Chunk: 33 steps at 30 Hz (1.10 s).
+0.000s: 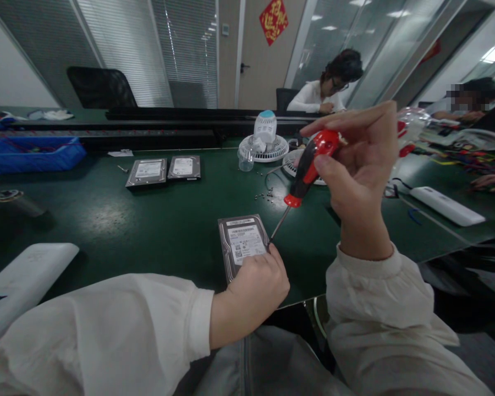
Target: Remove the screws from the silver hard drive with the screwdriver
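A hard drive [246, 237] with a white label lies on the green table near the front edge. My left hand [259, 286] is closed over its near right part, with fingertips at the right edge; the undersides of those fingers are hidden. Raised to the right, my right hand [361, 159] is closed on the red and black handle of a screwdriver [304, 175]. The screwdriver slants down to the left, its tip at the drive's right edge beside my left fingertips. Whether the tip sits on a screw I cannot tell.
Two more hard drives [184, 167] lie farther back, with several small screws [266, 194] right of them. White fan parts [265, 135] and a clear cup [246, 159] stand behind. A blue bin [33, 154] is at left; white bars [446, 205] flank the table. Other people sit opposite and right.
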### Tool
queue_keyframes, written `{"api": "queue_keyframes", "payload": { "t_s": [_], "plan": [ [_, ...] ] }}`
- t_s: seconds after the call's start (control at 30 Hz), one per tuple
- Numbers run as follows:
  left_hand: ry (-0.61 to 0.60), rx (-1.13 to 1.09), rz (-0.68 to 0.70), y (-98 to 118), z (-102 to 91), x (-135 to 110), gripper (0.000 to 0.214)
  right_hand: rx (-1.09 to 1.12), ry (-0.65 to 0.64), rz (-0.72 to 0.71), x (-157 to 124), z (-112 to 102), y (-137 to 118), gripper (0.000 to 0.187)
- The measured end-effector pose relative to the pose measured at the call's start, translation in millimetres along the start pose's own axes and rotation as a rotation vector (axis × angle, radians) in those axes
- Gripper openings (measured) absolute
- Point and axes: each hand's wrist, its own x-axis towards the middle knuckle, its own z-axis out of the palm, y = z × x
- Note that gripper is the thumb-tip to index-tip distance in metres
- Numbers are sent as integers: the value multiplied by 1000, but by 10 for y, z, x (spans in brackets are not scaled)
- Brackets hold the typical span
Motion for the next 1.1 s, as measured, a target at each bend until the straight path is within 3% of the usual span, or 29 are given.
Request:
{"api": "queue_keyframes", "payload": {
  "t_s": [0.07,0.3,0.53,0.73,0.93,1.1],
  "plan": [
    [18,2,-1,2,5,-5,53,31,-28,69,-19,-2,-2,31],
    [16,-3,-4,1,10,-3,52,-88,47,12,-1,2,59,45],
    [-1,-9,-8,1,9,1,52,95,24,40,-9,-10,135,38],
    [-13,-22,-7,3,0,-1,53,-79,107,-61,8,-16,31,34],
    [23,6,-11,-6,-8,-4,51,-40,88,-104,-33,14,-54,30],
    [24,3,-2,-17,-19,-3,54,128,35,27,-70,60,-54,33]
  ]
}}
